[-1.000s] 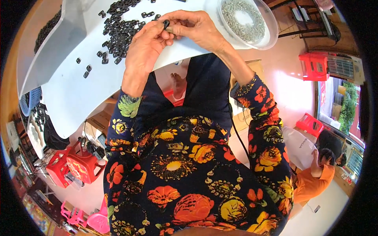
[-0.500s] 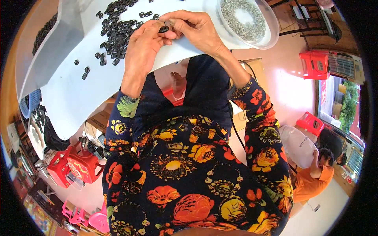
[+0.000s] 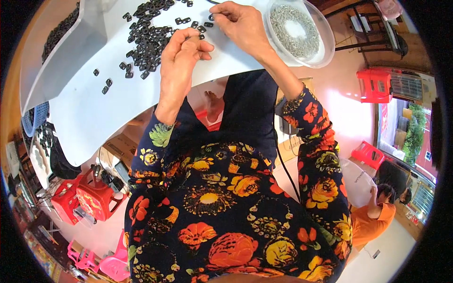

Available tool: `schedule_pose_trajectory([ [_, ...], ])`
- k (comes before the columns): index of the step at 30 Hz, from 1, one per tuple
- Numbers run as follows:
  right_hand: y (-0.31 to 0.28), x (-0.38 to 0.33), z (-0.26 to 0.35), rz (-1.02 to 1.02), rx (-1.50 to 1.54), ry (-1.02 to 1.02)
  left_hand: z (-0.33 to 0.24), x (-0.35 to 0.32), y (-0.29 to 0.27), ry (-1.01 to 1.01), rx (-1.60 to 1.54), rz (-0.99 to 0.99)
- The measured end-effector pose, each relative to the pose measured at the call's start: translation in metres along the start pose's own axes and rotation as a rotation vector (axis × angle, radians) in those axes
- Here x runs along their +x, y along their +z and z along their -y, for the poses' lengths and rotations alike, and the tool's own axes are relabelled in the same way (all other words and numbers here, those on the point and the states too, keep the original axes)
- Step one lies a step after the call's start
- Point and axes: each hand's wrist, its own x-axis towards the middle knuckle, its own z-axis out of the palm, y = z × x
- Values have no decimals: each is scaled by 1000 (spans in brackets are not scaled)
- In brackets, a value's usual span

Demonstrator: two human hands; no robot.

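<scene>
My left hand (image 3: 178,63) hovers at the near edge of the white tabletop, its fingers curled in and thumb pressed against them. Whatever it may hold is hidden. My right hand (image 3: 243,28) reaches farther up the table, finger and thumb drawn together. At its fingertips lies a small black part (image 3: 211,17), and a thin dark thing (image 3: 213,2) shows at the top edge; whether the fingers grip either is unclear. Left of my hands spreads a pile of small black two-holed parts (image 3: 148,45). A clear round tub (image 3: 325,52) of small silvery metal pins (image 3: 302,40) stands to the right.
A translucent bin (image 3: 71,56) with more black parts stands at the far left. A few loose black parts (image 3: 107,86) lie near it. Red stools (image 3: 96,195) stand on the floor at the left, another (image 3: 375,86) at the right. A person in orange (image 3: 375,219) sits behind at the right.
My hands have parted; they were together around a small black part. The right has moved up and away, and the black part no longer shows in the left fingers.
</scene>
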Motion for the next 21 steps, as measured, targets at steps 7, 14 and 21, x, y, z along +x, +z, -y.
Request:
schedule_pose_trajectory([
  [7,3,22,8,128,-465,-215,6,-6,-6,128,-20,30],
  [14,20,51,22,401,-471,-373,5,-5,-5,133,-135,61],
  [21,34,71,29,558,-702,-307,2,-5,-4,98,-98,45],
])
